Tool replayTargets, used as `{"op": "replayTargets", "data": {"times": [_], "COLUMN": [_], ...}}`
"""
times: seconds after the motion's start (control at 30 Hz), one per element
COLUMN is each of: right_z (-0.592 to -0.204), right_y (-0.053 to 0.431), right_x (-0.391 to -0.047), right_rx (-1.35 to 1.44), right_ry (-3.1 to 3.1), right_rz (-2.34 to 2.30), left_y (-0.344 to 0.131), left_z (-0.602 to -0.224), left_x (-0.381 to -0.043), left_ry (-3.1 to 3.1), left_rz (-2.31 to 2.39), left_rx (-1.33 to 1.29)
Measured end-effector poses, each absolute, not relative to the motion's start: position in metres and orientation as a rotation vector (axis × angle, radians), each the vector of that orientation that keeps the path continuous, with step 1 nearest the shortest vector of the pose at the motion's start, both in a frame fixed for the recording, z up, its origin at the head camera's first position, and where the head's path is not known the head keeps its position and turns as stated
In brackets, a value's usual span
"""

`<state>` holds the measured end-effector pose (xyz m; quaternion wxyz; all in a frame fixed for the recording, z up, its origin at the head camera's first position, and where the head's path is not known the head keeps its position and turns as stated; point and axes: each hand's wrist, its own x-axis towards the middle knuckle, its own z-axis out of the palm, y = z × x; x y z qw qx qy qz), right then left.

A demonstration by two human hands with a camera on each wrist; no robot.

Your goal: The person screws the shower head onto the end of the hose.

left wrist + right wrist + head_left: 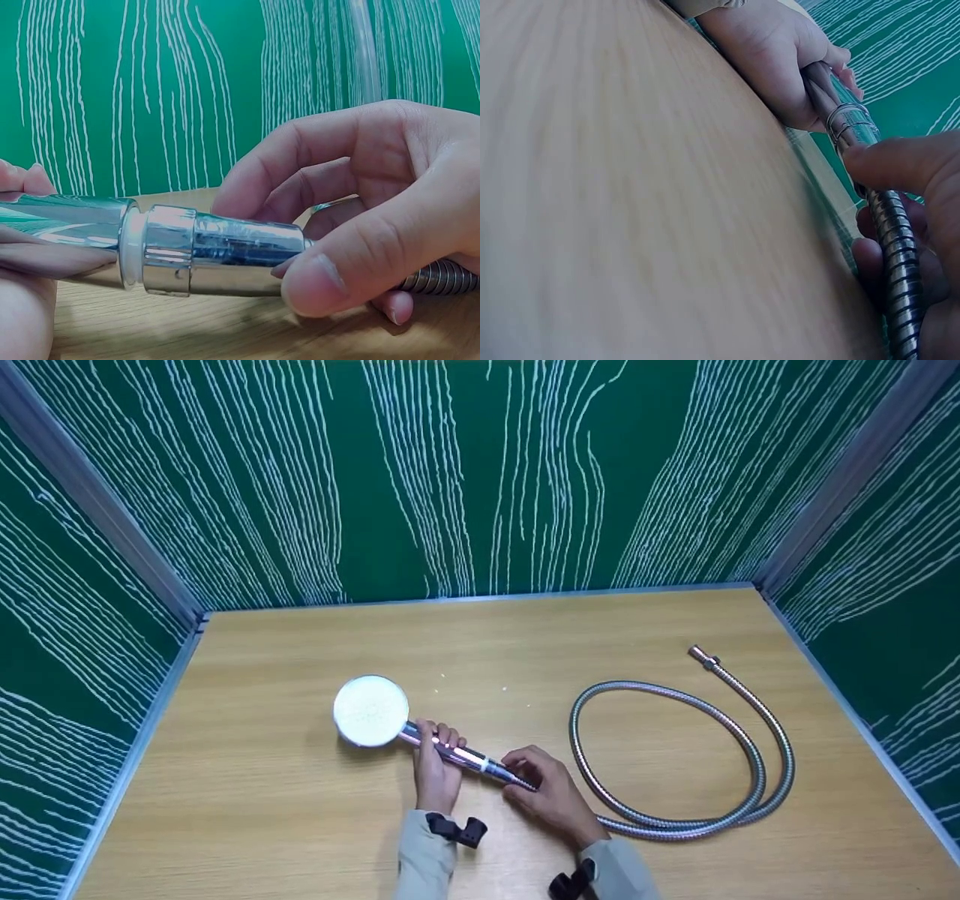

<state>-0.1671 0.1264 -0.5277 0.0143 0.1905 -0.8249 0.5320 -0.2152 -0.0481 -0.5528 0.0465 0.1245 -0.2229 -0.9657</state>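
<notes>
A chrome hand shower (370, 711) with a round white spray face turned up lies slantwise in the head view. My left hand (437, 769) grips its handle just below the head. At the handle's lower end, a ribbed chrome collar and conical sleeve (244, 259) join a coiled metal shower hose (901, 277); a pale ring shows between handle and collar. My right hand (551, 795) holds the hose end, thumb and curled fingers around it at the sleeve's narrow end. The palm hides part of the hose.
The rest of the hose loops on the wooden table (225, 810) at the right, its free end fitting (703, 656) pointing toward the back. Small white specks (504, 688) lie mid-table. Green panels (480, 472) with white wavy lines enclose the back and sides.
</notes>
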Motion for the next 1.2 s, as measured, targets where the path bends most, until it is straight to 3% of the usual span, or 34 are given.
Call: {"op": "replayTargets", "data": {"times": [0.37,0.67,1.2], "right_z": [-0.519,-0.553,-0.556], "right_y": [0.125,0.13,0.133], "right_x": [-0.163,-0.174,-0.175], "right_rx": [0.577,0.536,0.679], "right_ry": [-2.57,-2.613,-2.491], "right_rz": [1.672,1.656,1.678], "left_y": [-0.048,-0.049,-0.048], "left_z": [-0.553,-0.553,-0.554], "left_x": [-0.216,-0.215,-0.215], "left_ry": [-0.681,-0.676,-0.678], "left_rz": [-2.953,-2.956,-2.948], "left_rx": [0.347,0.371,0.341]}}
